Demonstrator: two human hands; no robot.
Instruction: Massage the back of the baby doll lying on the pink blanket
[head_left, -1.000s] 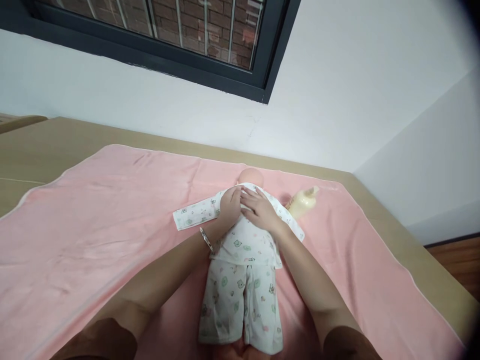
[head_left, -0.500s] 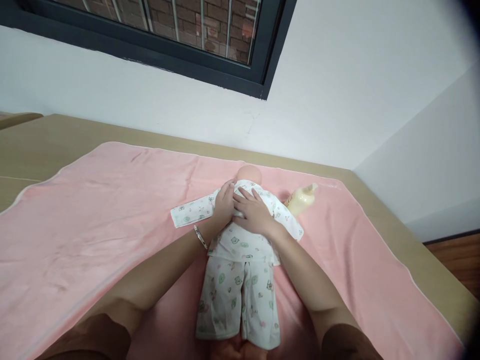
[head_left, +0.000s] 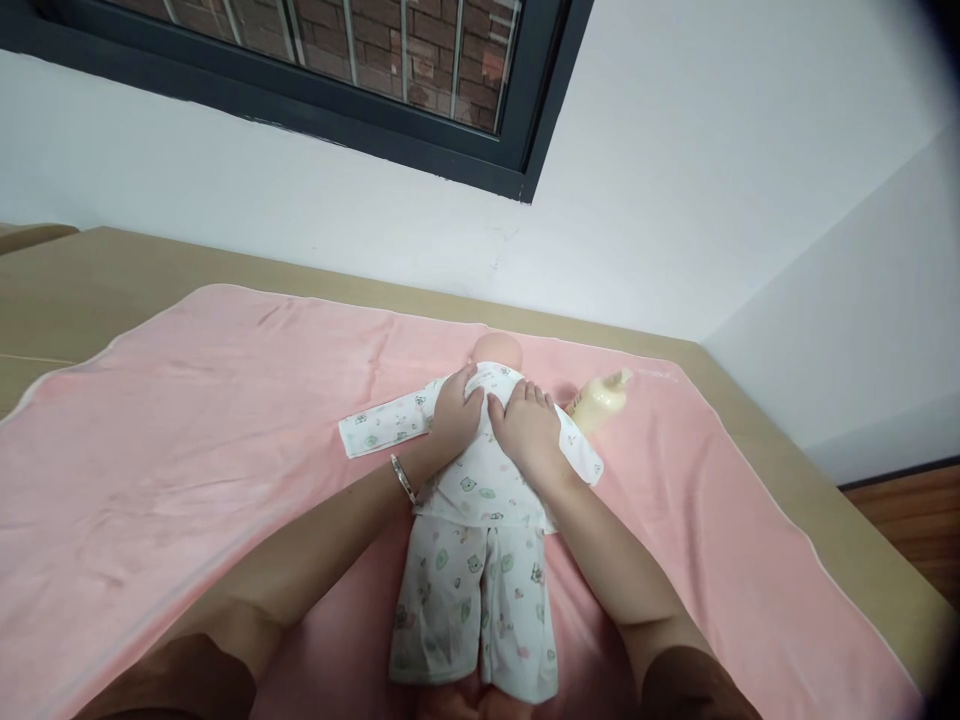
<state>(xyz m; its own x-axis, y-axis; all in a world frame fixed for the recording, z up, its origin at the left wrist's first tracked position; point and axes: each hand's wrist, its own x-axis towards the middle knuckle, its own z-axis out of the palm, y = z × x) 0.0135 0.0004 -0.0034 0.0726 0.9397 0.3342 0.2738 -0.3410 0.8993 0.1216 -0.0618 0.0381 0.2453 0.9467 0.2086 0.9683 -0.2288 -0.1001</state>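
A baby doll (head_left: 480,485) in a white printed top and trousers (head_left: 439,610) lies lengthwise before me, its bald head (head_left: 497,350) pointing away. No face shows on it. My left hand (head_left: 456,412) lies along the left side of the doll's upper body, fingers extended toward the shoulder, a silver bracelet (head_left: 403,478) at the wrist. On the right side rests my right hand (head_left: 529,428), laid flat with its thumb apart from the fingers. A gap of printed cloth separates the two thumbs.
Under the doll spreads a pink blanket (head_left: 225,430) on a wooden surface (head_left: 150,262). A pale yellow pump bottle (head_left: 600,398) lies by the doll's right-hand sleeve. A white wall (head_left: 390,235) with a dark-framed window (head_left: 517,165) stands behind.
My right hand has slid from the middle of the doll's upper body to its right side, away from my left hand. My left thumb now lies more toward the middle.
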